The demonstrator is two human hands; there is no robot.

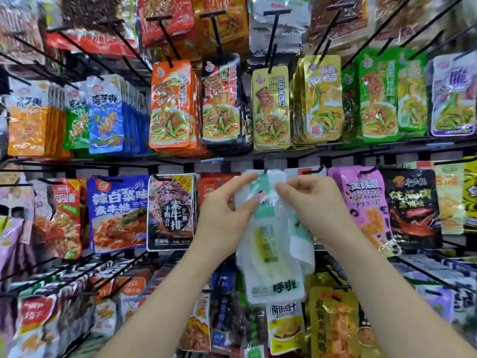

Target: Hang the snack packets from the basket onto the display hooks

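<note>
Inspecting the rack, left to right: we record the following.

Far left stock: the blue packet [118, 213] and the black packet [171, 212] hang full on their hooks; neither is touched.

Left hand [225, 213]: we see thumb and forefinger pinching the left upper edge of the white-and-green packet [271, 236]; the other fingers curl loosely behind it.

Task item: the white-and-green packet is held upright between both hands, in front of the middle row, its top just below the rail. A second, similar packet appears to sit behind it on the right side.

Target hook [313, 169]: a black hook juts out just above the right hand; we cannot tell whether the packet's hole is on any hook.

Right hand [313, 202]: fingertips pinch the packet's top near the centre, the remaining fingers folded.

Right neighbours: the pink packet [361, 202] hangs beside the right hand.

Step in hand: we judge this the threading step.

Next move: it calls for aligning the hang hole with the hook tip, then sliding the packet back.

Basket: not in view.
</note>
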